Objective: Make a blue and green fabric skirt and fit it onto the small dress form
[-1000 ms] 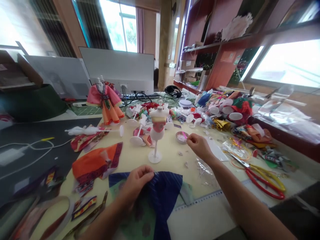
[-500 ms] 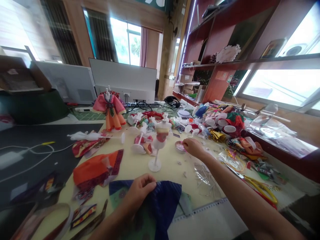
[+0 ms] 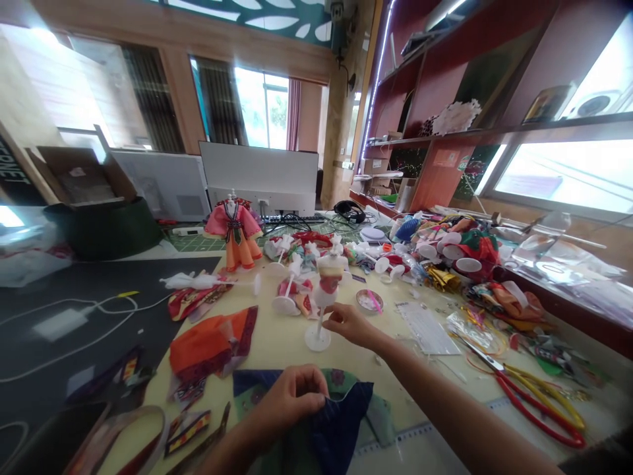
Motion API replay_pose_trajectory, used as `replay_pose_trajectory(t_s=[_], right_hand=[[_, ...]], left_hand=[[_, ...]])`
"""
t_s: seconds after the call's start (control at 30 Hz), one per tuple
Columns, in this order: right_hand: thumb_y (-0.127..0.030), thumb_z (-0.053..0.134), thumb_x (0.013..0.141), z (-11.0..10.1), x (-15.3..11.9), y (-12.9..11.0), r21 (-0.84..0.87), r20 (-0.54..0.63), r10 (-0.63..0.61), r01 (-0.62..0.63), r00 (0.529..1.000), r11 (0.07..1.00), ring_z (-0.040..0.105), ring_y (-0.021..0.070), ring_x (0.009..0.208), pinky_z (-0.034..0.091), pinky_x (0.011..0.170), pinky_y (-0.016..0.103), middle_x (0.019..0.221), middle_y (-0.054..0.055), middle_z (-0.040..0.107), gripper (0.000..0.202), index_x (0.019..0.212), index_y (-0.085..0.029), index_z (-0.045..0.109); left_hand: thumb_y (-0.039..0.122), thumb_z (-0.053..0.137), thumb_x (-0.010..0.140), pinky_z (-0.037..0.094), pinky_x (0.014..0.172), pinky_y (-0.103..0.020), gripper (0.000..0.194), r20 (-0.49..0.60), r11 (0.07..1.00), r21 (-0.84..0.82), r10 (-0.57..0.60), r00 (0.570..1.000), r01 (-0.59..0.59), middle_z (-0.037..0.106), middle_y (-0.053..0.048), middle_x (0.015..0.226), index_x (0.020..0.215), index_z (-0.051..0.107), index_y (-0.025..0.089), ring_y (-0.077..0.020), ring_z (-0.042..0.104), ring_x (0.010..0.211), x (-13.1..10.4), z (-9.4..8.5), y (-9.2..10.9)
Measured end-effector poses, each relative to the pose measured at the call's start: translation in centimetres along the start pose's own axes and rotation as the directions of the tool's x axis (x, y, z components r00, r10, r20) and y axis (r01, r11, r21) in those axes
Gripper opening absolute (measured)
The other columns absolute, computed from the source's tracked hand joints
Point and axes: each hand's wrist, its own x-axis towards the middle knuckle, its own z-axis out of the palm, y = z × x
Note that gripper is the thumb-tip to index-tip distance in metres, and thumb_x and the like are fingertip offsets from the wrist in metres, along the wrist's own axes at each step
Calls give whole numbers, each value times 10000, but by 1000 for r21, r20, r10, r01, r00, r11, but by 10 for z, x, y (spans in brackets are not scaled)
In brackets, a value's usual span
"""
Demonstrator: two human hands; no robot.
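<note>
At lower centre, the left hand [image 3: 302, 390] pinches the blue cloth [image 3: 341, 422], likely to keep it from slipping. The right hand [image 3: 349, 323], narrowed, is just beside the white stand [image 3: 326, 298] mid-frame, probably steadied by its round base [image 3: 317, 339]; its grip I cannot tell.

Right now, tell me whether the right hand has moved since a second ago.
Yes: leftward, away from the bowl; the right hand is now beside the stand.

Glaring windows [image 3: 568, 178], blurred edges
</note>
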Motion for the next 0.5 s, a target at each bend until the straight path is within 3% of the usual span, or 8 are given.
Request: replay_pose_trajectory(t_s=[0.17, 0.5], right_hand=[[-198, 486, 845, 15, 5, 1, 46, -36, -37, 39, 999, 998, 481, 88, 601, 356, 549, 189, 645, -27, 549, 156, 781, -132, 612], [-223, 590, 780, 29, -14, -8, -85, -220, -31, 12, 975, 996, 499, 116, 604, 352, 571, 216, 672, -4, 580, 99, 709, -170, 547]], left_hand=[[213, 595, 633, 294, 590, -227, 94, 29, 1000, 6, 9, 1000, -10, 534, -3, 657, 688, 607, 138, -121, 438, 633, 0, -2, -2], [192, 564, 641, 322, 599, -221, 102, 86, 996, 78, 36, 996, -42, 521, 16, 668, 723, 595, 141, -115, 448, 644, -2, -5, -1]])
